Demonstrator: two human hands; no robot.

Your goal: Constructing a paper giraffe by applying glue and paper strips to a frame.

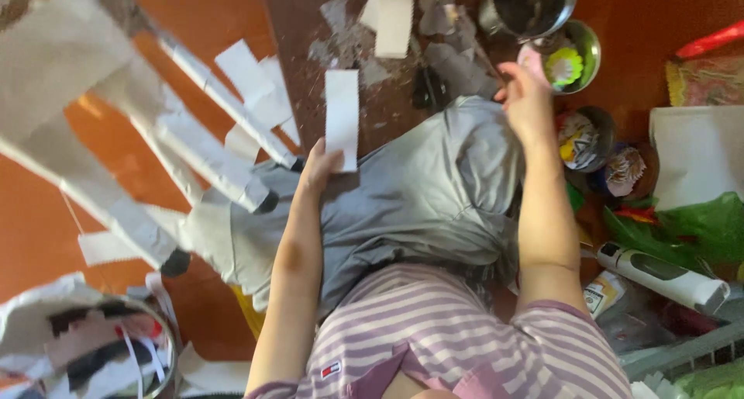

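My left hand (316, 169) pinches the lower end of a white paper strip (342, 114) and holds it upright over my grey-clad knees (434, 190). My right hand (527, 96) reaches forward past my knee toward a small metal bowl (587, 48) that holds a yellow and white paper flower (564, 66). Its fingers are curled near the bowl's rim; whether they grip anything I cannot tell. A paper-covered stool-like frame (116, 120) with taped legs stands at the left.
Loose white paper strips (394, 19) lie on the orange floor and a dark board. A steel pot (527, 7) sits at the top. Painted round objects (581, 139), green plastic (697, 224), a white tube (663, 273) and a bowl of paper scraps (93, 352) surround me.
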